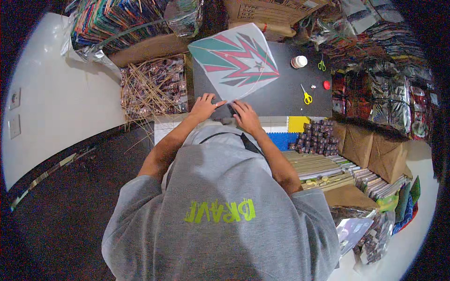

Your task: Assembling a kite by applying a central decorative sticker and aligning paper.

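Observation:
A diamond-shaped kite [243,58] lies on the dark table [290,100], white with green, red and grey jagged shapes and a star. A thin stick spans it in a curve. My left hand [204,107] rests at the table's near edge with its fingers apart, the index finger reaching to the kite's lower corner. On the other side of that corner, my right hand [246,116] lies with its fingers stretched out. Something small and dark shows beside its fingertips, too unclear to name. Neither hand visibly grips anything.
Yellow scissors [306,96], green-handled scissors [321,64], a white jar [299,61] and a red lid [326,85] lie to the right. Thin sticks [150,89] fill a box at left. Bundled packets [117,23], a carton [276,16] and stacked spools [318,138] surround the table.

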A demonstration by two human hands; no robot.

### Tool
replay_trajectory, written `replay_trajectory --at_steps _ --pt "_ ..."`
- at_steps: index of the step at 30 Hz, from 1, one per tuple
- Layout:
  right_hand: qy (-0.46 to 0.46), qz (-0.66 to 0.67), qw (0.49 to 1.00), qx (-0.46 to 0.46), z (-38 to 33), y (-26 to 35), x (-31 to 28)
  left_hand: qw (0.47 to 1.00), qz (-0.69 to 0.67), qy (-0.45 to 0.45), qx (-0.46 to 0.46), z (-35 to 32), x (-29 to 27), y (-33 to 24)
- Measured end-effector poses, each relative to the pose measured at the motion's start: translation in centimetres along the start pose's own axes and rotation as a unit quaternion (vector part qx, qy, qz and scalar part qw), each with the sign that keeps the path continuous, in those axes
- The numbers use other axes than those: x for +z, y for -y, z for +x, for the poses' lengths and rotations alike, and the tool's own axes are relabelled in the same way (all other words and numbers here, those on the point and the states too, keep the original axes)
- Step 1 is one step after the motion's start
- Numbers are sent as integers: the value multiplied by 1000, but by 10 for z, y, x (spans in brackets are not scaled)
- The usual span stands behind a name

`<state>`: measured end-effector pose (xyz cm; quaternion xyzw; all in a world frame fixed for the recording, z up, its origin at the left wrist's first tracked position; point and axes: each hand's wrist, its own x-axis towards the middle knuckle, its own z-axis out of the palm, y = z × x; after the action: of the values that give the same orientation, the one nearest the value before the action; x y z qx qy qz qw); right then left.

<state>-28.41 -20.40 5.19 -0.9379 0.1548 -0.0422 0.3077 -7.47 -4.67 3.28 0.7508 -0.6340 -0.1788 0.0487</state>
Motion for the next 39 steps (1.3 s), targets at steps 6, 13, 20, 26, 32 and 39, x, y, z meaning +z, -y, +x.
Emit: replay_trajectory --at_steps 6,13,20,26,32,39 --pt "44 -95 994 38 1 16 8 999 43 -21 23 -5 12 3" --pt "17 -118 992 37 1 16 19 1000 5 -26 4 -6 4 2" --pt "23 -101 993 60 1 11 23 1000 21 -21 5 -3 12 2" --pt "57 -127 989 59 0 12 24 999 39 -5 -1 1 17 3" --pt "56 -155 984 63 -1 10 30 997 78 -5 1 2 22 6" --pt "56 -183 979 64 0 10 35 998 57 -8 6 1 23 8"
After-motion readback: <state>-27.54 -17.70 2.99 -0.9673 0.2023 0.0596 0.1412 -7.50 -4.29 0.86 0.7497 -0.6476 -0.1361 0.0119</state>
